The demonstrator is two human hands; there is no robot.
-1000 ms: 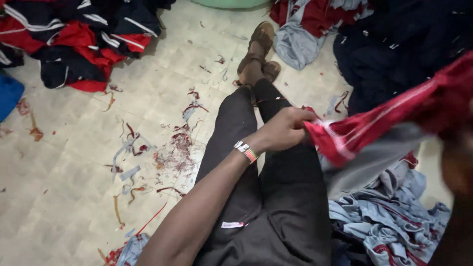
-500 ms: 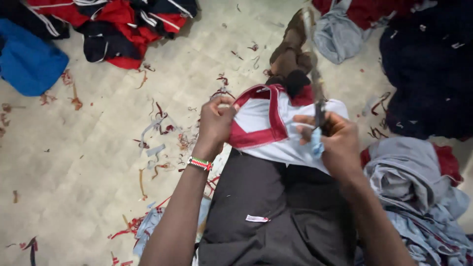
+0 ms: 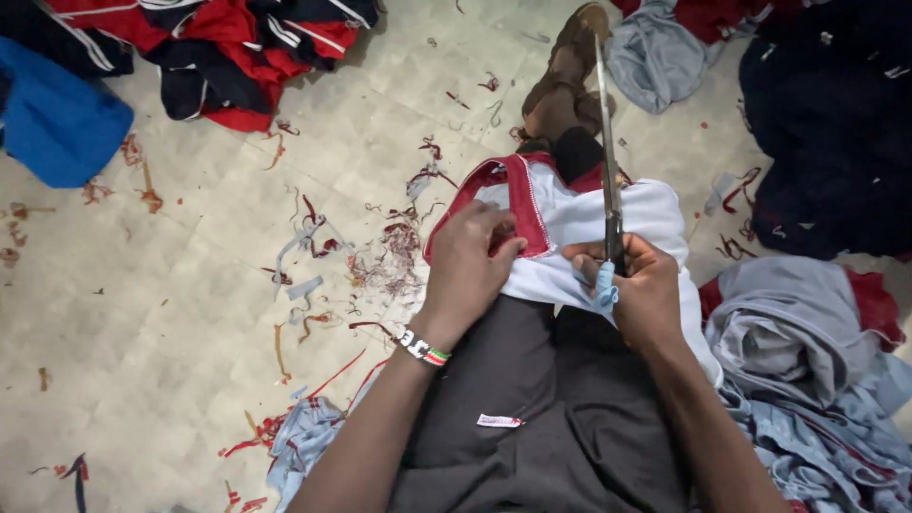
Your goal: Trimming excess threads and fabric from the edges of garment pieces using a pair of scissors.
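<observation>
Scissors (image 3: 608,171) stood in our right hand (image 3: 635,285), fingers wrapped tight about the blue handle, blades pointing away over the shirt (image 3: 608,223). We kept that white shirt with red trim spread across our lap, our left hand (image 3: 470,261) pinching its red collar edge between closed fingers. Cloth scraps (image 3: 380,256) littered the floor (image 3: 142,313) beside our legs.
</observation>
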